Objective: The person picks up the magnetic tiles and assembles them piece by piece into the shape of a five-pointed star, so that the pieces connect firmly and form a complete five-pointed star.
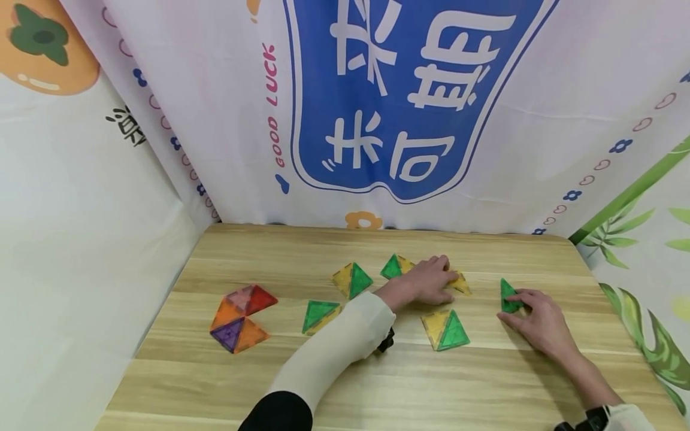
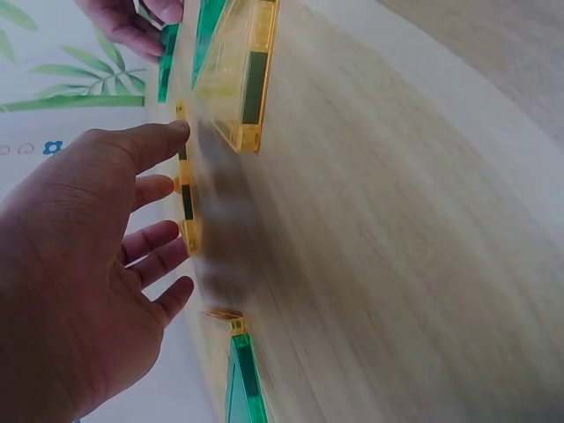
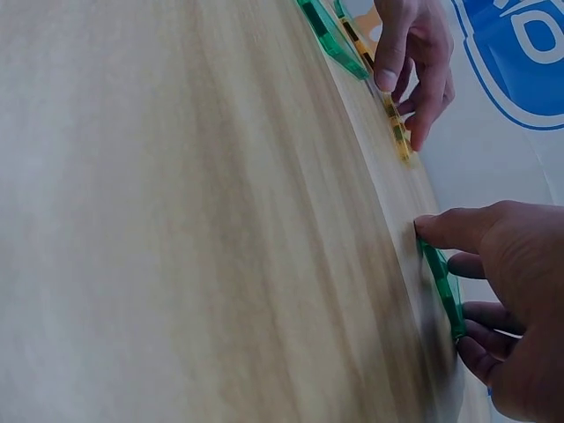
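My left hand (image 1: 428,280) reaches across to a yellow triangular magnetic tile (image 1: 460,284) on the table. Its fingers are spread and relaxed, with the tips right at the tile's edge; the hand covers part of the tile. On the right, my right hand (image 1: 541,317) holds a green triangular magnetic tile (image 1: 508,296) between thumb and fingertips, close over the tabletop. In the right wrist view, the thumb is at one corner of this green tile (image 3: 441,280) and the fingers at the other. A joined yellow and green pair (image 1: 446,330) lies between the hands, nearer me.
Other green and yellow pairs (image 1: 353,280) (image 1: 321,315) lie mid-table, and a green tile (image 1: 392,267) beside yellow sits behind my left wrist. Red, pink, orange and purple triangles form an unclosed ring (image 1: 229,335) at left. Printed cloth (image 1: 237,120) hangs behind the wooden table (image 1: 431,389).
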{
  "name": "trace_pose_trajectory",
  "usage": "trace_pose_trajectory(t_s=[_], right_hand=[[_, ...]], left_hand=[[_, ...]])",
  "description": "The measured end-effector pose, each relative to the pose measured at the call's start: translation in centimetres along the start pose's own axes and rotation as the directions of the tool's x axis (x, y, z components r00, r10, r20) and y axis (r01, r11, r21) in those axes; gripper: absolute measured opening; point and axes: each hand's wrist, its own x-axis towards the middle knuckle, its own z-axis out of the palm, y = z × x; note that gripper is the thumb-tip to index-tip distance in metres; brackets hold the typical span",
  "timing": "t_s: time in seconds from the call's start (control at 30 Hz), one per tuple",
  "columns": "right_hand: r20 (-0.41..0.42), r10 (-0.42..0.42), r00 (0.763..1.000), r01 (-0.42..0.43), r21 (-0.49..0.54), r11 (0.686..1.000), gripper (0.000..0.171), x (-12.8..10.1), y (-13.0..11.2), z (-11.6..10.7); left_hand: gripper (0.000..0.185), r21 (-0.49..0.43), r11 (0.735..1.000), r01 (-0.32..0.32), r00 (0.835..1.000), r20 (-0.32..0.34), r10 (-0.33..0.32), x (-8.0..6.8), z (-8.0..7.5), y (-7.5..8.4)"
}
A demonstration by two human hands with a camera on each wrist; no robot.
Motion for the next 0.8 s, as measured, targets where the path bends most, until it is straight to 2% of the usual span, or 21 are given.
trace_pose_trajectory(t_s=[0.13, 0.33, 0.6, 0.8], right_hand=[[0.0, 0.001, 1.0, -0.001, 0.001, 1.0, 0.038, -0.1, 0.2, 0.0], [0.005, 0.003, 1.0, -0.003, 0.006, 1.0, 0.039, -0.2, 0.2, -0.1], [0.017, 0.009, 1.0, -0.009, 0.013, 1.0, 0.039, -0.1, 0.3, -0.1], [0.027, 0.009, 1.0, -0.01, 0.01, 1.0, 0.04, 0.0, 0.4, -0.1]], left_hand=[[0.056, -0.055, 0.998, -0.016, 1.0, 0.019, 0.017, -0.1, -0.2, 0.1], [0.05, -0.116, 0.988, -0.103, 0.994, 0.033, 0.107, -0.1, -0.8, -0.3], [0.061, -0.126, 0.973, -0.191, 0.976, 0.085, 0.202, 0.2, -1.0, -1.4], [0.064, -0.148, 0.973, -0.176, 0.975, 0.111, 0.193, 0.3, -1.1, -1.5]])
